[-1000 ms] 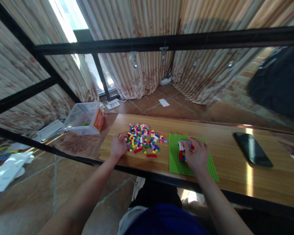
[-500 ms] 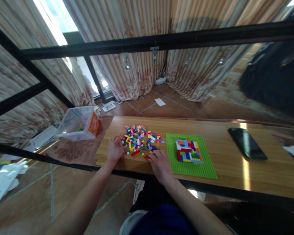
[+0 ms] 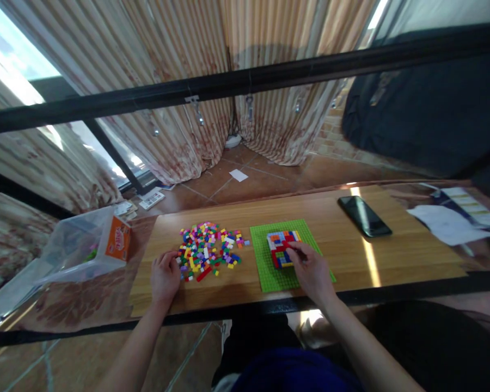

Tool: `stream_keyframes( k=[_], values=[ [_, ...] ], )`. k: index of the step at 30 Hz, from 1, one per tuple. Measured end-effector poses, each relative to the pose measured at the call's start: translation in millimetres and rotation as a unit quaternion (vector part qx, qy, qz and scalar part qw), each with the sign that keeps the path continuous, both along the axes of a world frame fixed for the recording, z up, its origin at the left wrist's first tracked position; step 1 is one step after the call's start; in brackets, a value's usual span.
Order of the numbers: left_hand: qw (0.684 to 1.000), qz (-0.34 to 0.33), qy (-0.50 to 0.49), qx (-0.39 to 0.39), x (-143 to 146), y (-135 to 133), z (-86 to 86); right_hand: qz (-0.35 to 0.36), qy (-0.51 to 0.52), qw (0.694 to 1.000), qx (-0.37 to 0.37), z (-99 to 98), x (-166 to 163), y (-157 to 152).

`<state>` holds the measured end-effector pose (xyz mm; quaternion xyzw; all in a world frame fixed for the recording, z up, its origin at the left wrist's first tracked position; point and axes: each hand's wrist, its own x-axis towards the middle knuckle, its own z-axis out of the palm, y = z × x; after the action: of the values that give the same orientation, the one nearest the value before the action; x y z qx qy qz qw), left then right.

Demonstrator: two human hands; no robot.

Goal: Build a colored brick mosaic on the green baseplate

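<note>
My right hand [image 3: 311,269] is over the block structure [image 3: 276,257], its fingers pinched on a small red brick [image 3: 287,245]. The fingers cover part of that brick and the structure's right side. The structure is a low, many-coloured build of toy bricks on a green studded baseplate [image 3: 265,280]. At the left edge of a loose pile of bricks [image 3: 206,252] rests my left hand [image 3: 165,276], fingers curled in; what they hold, if anything, is hidden. A longer red brick [image 3: 204,273] lies at the near side of the pile.
A black phone [image 3: 364,216] lies on the wooden tabletop [image 3: 228,296] to the right. Left of the wood stands a clear plastic box [image 3: 81,250] with an orange label. White papers [image 3: 449,226] lie at the far right. A dark bar [image 3: 220,87] crosses ahead, before the curtains.
My right hand has moved right with the red brick, from beside the pile to over the structure. My left hand stays at the pile's left edge. The camera view has turned to the right.
</note>
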<state>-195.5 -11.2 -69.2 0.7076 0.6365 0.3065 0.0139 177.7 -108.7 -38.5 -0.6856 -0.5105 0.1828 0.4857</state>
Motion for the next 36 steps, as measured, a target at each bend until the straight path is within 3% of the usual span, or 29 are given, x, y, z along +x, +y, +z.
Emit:
stream_keyframes(
  k=[5, 12, 15, 18, 24, 36],
  values=[
    [1.000, 0.002, 0.008, -0.006, 0, 0, 2.1, -0.081, 0.077, 0.992, -0.064, -7.9, 44, 0],
    [1.000, -0.013, 0.008, 0.009, -4, 3, 0.0, -0.090, 0.130, 0.987, -0.036, -14.1, 47, 10],
    [1.000, -0.010, 0.007, 0.012, -4, 4, -1.0, -0.089, 0.080, 0.992, -0.044, -8.8, 44, 16],
    [1.000, -0.008, 0.014, 0.004, -4, 4, -1.2, -0.093, -0.033, 0.993, -0.064, -4.1, 42, 21],
    [1.000, -0.012, 0.008, 0.011, -4, 3, -1.4, -0.134, -0.180, 0.969, -0.105, -3.7, 36, 36],
    [1.000, -0.010, 0.017, 0.002, -2, 1, 0.3, -0.097, -0.244, 0.959, -0.110, -0.6, 24, 32]
  ],
)
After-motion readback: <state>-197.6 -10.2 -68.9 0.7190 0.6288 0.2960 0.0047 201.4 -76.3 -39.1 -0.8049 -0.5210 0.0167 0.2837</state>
